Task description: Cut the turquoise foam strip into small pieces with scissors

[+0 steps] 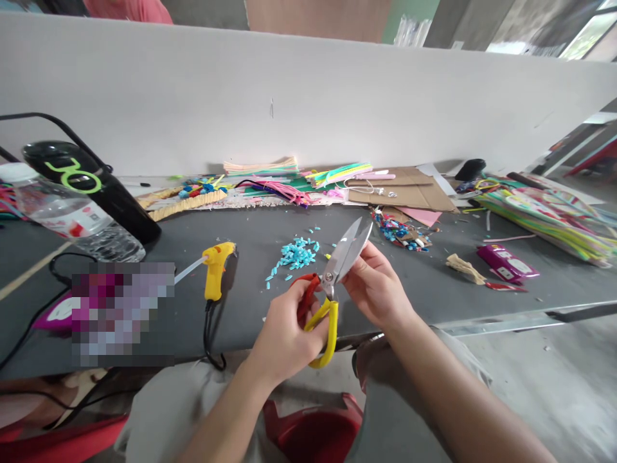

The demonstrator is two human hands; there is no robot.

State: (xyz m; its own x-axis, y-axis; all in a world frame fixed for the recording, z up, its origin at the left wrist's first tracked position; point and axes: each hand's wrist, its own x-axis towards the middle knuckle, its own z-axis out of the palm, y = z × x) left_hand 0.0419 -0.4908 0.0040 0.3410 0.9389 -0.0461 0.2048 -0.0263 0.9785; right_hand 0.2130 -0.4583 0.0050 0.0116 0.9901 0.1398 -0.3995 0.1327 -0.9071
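A pair of scissors (343,257) with one red and one yellow handle is held up over the table's front edge, its blades slightly apart and pointing away. My left hand (292,328) is closed round the handles. At the blades, my right hand (378,286) is closed with its fingertips against the right blade. Whether those fingers also pinch something small is hidden. Just beyond the hands, a loose pile of short turquoise pieces (297,253) lies on the grey table (250,225).
Left of my hands lies a yellow glue gun (216,270) with a cord. Farther left are a water bottle (80,212) and a black bottle (96,186). Pipe cleaners (540,218), cardboard (405,190) and a purple packet (506,262) lie right. A white partition (308,96) stands behind.
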